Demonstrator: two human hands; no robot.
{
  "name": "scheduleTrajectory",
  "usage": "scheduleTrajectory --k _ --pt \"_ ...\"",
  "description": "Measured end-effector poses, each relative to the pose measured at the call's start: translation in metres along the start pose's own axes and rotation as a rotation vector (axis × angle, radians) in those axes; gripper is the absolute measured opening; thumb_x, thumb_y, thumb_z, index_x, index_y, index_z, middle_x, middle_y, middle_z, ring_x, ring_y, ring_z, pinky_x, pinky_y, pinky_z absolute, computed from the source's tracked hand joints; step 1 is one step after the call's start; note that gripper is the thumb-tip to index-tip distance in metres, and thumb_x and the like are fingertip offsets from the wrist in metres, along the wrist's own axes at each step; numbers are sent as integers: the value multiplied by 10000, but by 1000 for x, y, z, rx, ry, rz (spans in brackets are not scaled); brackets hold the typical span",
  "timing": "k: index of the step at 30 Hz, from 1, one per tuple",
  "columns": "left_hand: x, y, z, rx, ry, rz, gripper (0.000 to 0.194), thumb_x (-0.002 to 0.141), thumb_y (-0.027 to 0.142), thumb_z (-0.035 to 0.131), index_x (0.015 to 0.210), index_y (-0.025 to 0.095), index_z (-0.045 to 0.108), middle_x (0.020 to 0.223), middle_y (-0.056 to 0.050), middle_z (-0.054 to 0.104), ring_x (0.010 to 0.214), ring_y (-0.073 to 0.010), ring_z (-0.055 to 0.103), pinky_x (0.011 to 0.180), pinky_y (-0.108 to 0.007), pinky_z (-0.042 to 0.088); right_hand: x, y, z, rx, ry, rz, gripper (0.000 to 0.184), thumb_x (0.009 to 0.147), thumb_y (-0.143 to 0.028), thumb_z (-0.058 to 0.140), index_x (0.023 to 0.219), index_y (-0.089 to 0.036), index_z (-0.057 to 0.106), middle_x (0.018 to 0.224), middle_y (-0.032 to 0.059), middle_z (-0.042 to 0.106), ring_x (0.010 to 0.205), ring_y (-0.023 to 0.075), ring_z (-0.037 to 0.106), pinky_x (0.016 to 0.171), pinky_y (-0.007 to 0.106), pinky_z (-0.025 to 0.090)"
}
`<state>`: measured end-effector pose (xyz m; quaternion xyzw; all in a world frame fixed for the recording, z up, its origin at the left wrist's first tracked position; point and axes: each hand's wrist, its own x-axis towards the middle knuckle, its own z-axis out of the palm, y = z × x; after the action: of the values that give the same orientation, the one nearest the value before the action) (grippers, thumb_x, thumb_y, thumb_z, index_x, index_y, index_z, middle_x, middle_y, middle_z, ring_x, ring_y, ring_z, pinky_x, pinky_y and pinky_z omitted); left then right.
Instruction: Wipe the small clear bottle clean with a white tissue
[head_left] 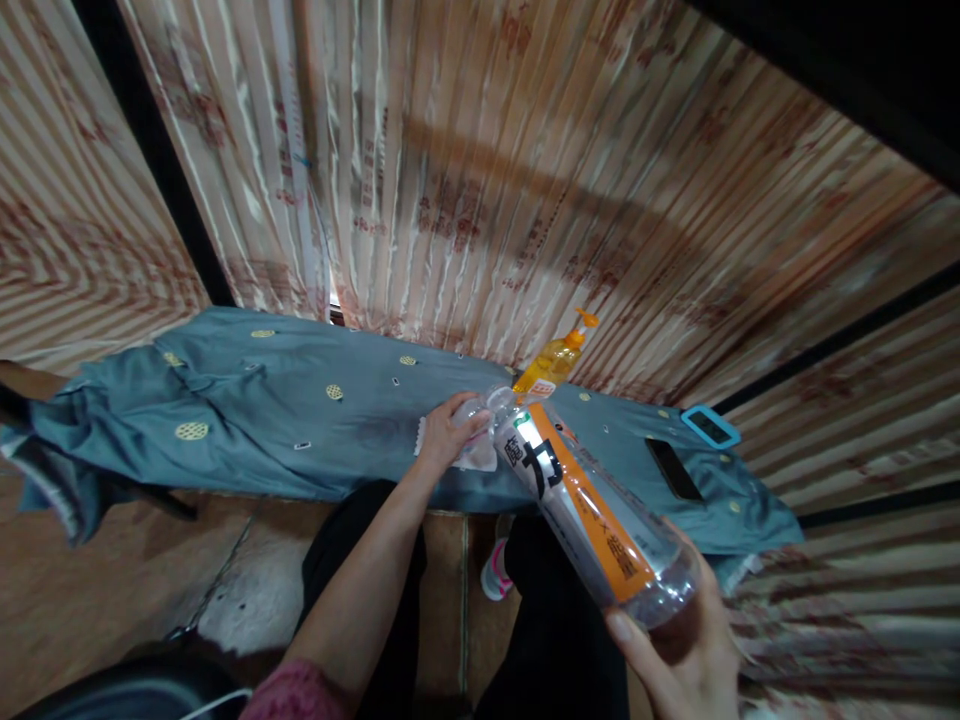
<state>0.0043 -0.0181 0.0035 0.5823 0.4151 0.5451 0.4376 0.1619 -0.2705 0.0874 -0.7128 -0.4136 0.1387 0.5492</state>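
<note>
My right hand (690, 640) grips the base of a clear plastic bottle (592, 505) with an orange and white label. The bottle is tilted, its open mouth pointing toward my left hand (448, 432). That hand is closed round a white cloth or tissue (480, 455) held at the bottle's mouth, above a blue-grey cloth (285, 410) with gold emblems that covers a long low surface. A dark patch shows on the blue-grey cloth just left of my left hand.
A yellow pump bottle (555, 362) stands behind the tilted bottle. A dark phone (673, 468) and a blue-cased device (709, 426) lie at the right end. Striped curtains (525, 170) hang behind. My dark-trousered legs and a pink-white shoe (496, 572) are below.
</note>
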Motion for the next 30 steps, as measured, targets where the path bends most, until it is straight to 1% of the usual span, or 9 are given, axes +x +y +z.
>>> scheduleTrajectory --k 2,4,8,11,17,20,25,27,30 --pt "1 -1 0 -7 6 -3 361 730 426 747 990 176 763 1028 -71 790 1004 -270 709 952 -367 530 -1 -2 2 8 -8 10 948 679 -524 816 1467 -173 425 1489 184 499 1352 398 501 1066 478 427" --pt "1 0 0 -16 11 -3 359 732 431 742 984 177 765 1019 -70 791 1007 -268 706 961 -369 526 -1 -3 2 14 -3 16 944 671 -519 823 1462 -183 432 1490 180 499 1365 401 489 1082 488 412" --pt "0 2 1 -32 7 -1 384 736 468 726 977 173 768 1001 -70 789 963 -261 707 937 -369 534 -2 -3 1 27 8 27 955 663 -522 832 1469 -196 435 1467 182 526 1307 397 550 1001 471 480" --pt "0 2 1 -43 -4 -5 398 741 493 712 974 175 769 990 -66 788 944 -259 706 923 -373 539 -3 -3 1 17 0 15 950 674 -521 832 1474 -198 432 1473 186 527 1289 389 567 963 453 506" --pt "3 -5 3 -65 -1 -12 445 710 513 727 988 168 768 1028 -85 789 1005 -283 704 969 -403 524 -4 -4 1 39 -2 15 944 682 -496 839 1480 -211 424 1504 167 510 1318 361 555 946 404 524" --pt "3 -5 3 -64 0 -11 426 722 500 733 991 172 767 1041 -84 788 1026 -284 701 982 -405 519 -4 -4 1 38 -7 10 939 684 -477 840 1477 -205 418 1523 164 485 1325 351 547 932 382 531" --pt "1 0 2 -66 -6 4 363 767 478 719 968 180 767 1002 -68 788 999 -261 709 967 -376 535 -4 -4 0 10 -3 3 944 693 -483 827 1483 -177 410 1480 174 514 1329 362 529 938 395 524" --pt "0 1 1 -71 -6 7 369 780 488 707 969 176 767 1007 -71 790 1010 -263 709 980 -377 530 -4 -4 0 -5 5 -5 934 691 -477 826 1478 -175 424 1458 169 533 1335 366 521 946 400 520" --pt "0 1 1 -82 -13 3 395 789 502 691 985 167 767 1042 -84 790 1029 -272 709 1005 -395 518 -5 -4 0 2 14 12 944 687 -484 826 1484 -177 426 1444 169 549 1291 368 558 950 412 518"
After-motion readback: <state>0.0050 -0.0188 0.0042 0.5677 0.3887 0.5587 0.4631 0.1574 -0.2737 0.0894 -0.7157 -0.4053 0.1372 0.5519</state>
